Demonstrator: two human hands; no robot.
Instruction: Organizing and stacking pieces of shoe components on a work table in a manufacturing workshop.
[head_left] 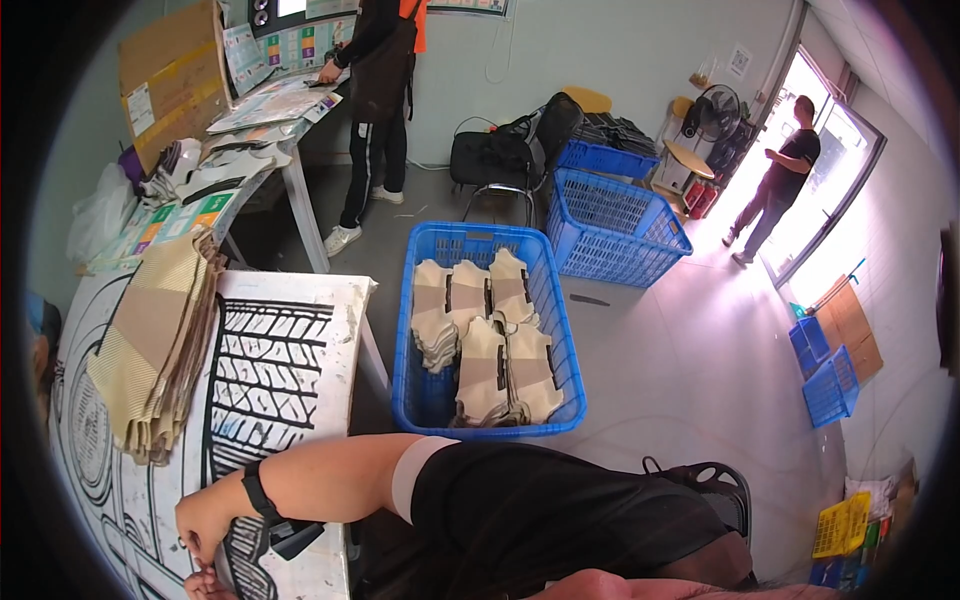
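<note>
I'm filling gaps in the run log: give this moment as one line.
left hand resting on printed table | right hand not in view | fabric stack on table | blue crate holds beige pieces

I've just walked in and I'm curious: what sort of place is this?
Probably a small workshop handling cut fabric pieces: a stack of tan pieces lies on the worktable, more fill a blue crate, and empty crates wait nearby.
</note>
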